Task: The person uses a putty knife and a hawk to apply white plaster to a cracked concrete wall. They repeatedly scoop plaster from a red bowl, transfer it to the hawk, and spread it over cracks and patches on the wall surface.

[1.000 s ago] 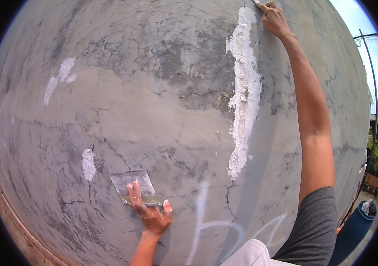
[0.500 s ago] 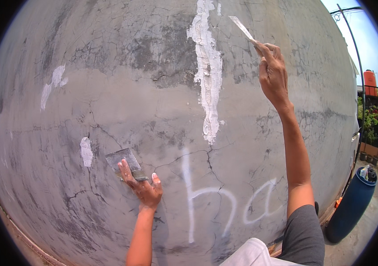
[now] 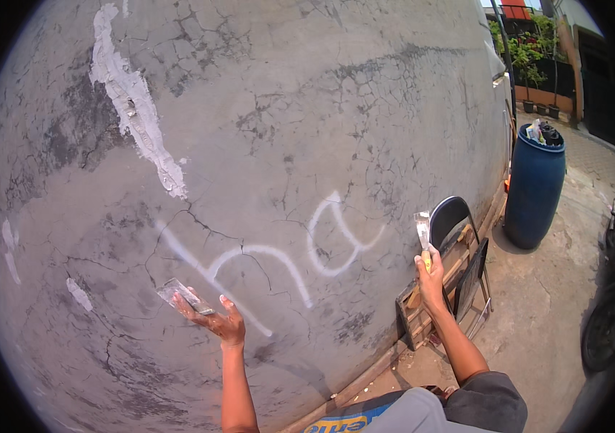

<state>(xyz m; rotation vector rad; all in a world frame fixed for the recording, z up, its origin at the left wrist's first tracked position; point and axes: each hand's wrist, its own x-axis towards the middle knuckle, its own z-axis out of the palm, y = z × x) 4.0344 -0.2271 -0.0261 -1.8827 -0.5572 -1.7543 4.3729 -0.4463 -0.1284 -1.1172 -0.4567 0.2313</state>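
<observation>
On the cracked grey wall (image 3: 336, 108), one long strip of white filler (image 3: 134, 108) runs down the upper left and ends just above a dark crack (image 3: 199, 220) that carries on unfilled below it; that seam appears done only in its upper run. Three smaller white patches (image 3: 78, 294) sit low at the far left, well apart from the strip. Most of the surface, judged from the web of fine cracks across the middle and right, is untreated. The left hand (image 3: 219, 321) is held palm-up near the wall with fingers spread flat beneath a small flat board (image 3: 183, 296) that carries a little pale filler. The right hand (image 3: 430, 278) is closed around the yellow handle of a putty knife (image 3: 423, 234), blade upright and smeared white, held near the wall's lower right and not touching any crack as far as can be told. As to markings, pale spray-painted looping letters (image 3: 300, 252) cross the lower middle of the wall. A blue plastic drum (image 3: 534, 187) stands on the pavement at the right, with small packages resting on its lid. A black folding chair (image 3: 459, 245) and dark framed boards lean against the wall base between the drum and the right hand. A motorbike (image 3: 614, 303) is parked at the far right edge.
</observation>
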